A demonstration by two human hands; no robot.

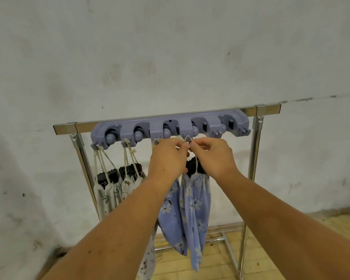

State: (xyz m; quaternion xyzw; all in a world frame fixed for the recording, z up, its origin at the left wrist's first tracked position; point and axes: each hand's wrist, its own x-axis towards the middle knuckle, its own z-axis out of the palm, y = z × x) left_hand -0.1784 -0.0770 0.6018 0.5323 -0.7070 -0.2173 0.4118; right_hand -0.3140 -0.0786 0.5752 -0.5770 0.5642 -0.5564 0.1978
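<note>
Pinching cord (195,164) of cinched blue bag (194,201), L hand (168,156), R hand (212,156).

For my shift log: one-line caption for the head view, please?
Left hand and right hand pinch the drawstring of a blue floral bag at the lilac holder on the steel rack.

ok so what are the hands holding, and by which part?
The left hand and right hand both pinch the cream drawstring of the blue floral bag, just under the purple holder.
</note>
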